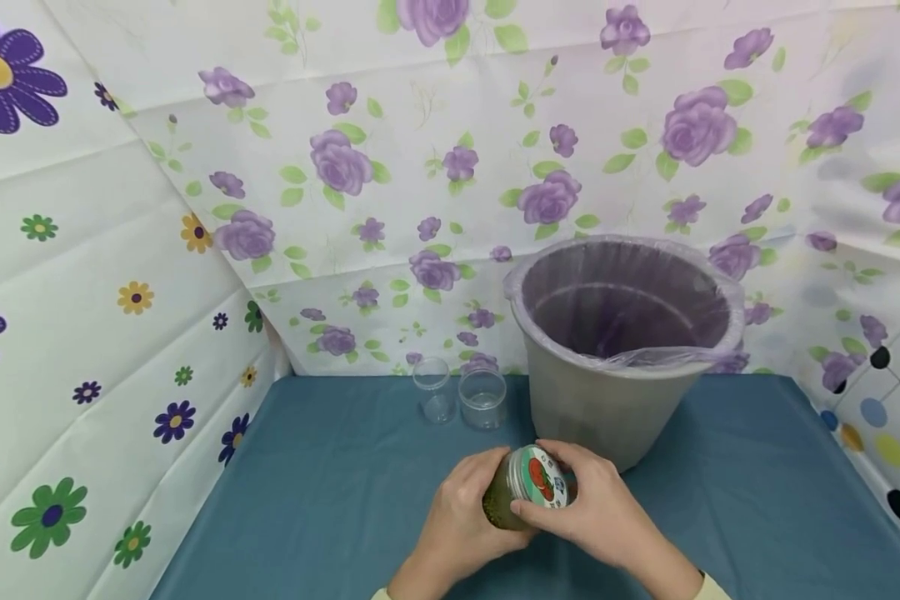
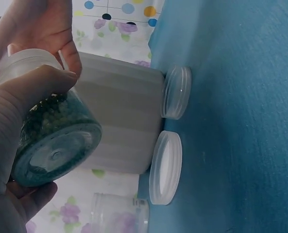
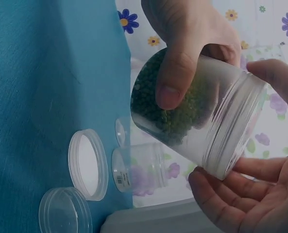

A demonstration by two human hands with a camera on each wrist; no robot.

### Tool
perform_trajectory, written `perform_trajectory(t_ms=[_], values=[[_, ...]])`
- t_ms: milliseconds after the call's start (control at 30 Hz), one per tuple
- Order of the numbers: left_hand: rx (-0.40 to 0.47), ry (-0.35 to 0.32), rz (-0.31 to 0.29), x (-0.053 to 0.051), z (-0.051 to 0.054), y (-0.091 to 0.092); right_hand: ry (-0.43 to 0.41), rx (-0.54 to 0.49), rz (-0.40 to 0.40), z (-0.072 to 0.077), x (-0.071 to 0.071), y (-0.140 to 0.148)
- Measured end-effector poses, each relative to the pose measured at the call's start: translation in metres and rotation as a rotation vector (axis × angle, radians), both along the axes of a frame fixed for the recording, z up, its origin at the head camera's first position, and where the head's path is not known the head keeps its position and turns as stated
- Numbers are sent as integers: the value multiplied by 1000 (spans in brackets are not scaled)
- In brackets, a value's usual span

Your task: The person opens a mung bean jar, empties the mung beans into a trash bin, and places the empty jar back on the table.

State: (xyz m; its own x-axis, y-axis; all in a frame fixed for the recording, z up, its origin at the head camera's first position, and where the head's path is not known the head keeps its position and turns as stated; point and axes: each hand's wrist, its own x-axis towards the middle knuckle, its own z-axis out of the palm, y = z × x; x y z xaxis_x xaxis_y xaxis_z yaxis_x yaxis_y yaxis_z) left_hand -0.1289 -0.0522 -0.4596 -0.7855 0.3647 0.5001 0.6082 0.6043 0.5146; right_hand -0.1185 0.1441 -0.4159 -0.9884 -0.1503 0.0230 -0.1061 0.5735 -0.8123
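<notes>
A clear jar (image 3: 182, 116) with small green grains in it, mung beans by their look, is held tilted above the table. My left hand (image 1: 465, 504) grips the body of the jar, its thumb lying across the side in the right wrist view. Around the rim of the lid (image 1: 543, 477), which bears a red and green label, my right hand (image 1: 596, 496) holds on with thumb and fingers. The lid sits on the jar's mouth. The grains lie toward the base, as the left wrist view shows through the jar bottom (image 2: 56, 153).
A grey bin (image 1: 592, 408) lined with a thin plastic bag stands behind the hands. Left of it are two clear containers, one narrow (image 1: 435, 396) and one wider (image 1: 483, 404). A white-lined lid (image 2: 166, 167) and a clear lid (image 2: 177, 92) lie on the blue tabletop (image 1: 307, 500).
</notes>
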Motion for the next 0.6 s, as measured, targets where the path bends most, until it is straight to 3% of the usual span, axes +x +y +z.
perform_trajectory(t_ms=[233, 467, 600], values=[[3, -16, -14, 1, 0, 0, 77, -8, 100, 0, 0, 4], [-3, 10, 3, -1, 3, 2, 59, 9, -47, 4, -2, -1], [-14, 17, 3, 0, 2, 2, 41, 0, -37, 3, -1, 0]])
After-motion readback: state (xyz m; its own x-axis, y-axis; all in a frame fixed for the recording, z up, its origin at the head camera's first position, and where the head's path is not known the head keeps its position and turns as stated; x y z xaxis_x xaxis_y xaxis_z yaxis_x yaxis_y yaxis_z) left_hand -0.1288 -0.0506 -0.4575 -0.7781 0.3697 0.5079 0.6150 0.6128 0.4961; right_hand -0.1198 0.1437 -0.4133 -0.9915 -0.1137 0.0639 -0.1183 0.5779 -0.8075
